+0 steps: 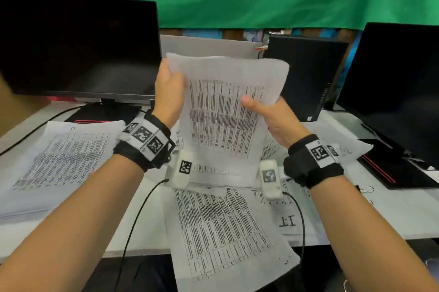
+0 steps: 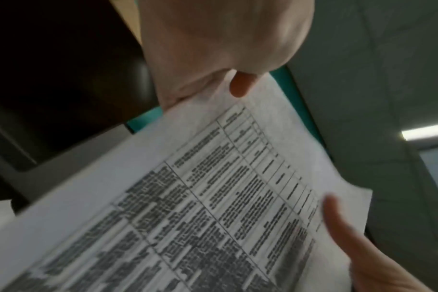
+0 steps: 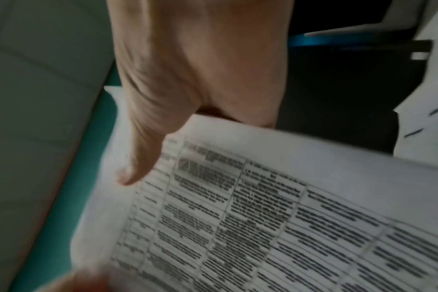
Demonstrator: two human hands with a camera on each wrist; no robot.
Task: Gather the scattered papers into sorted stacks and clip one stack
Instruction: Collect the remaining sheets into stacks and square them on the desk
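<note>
Printed white paper sheets (image 1: 223, 120), upright above the white desk (image 1: 147, 227), are pinched by left hand (image 1: 169, 92) and right hand (image 1: 273, 120) (thin, floppy, probably slippery): best gripped at both side edges.

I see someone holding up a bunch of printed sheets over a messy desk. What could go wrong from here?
1. The held sheets are gripped only at their side edges by the left hand and right hand; they bow, so one could slip out.
2. A loose sheet overhangs the desk edge and might slide off if nudged.
3. The wrist cables trail across papers and could drag them.
</note>
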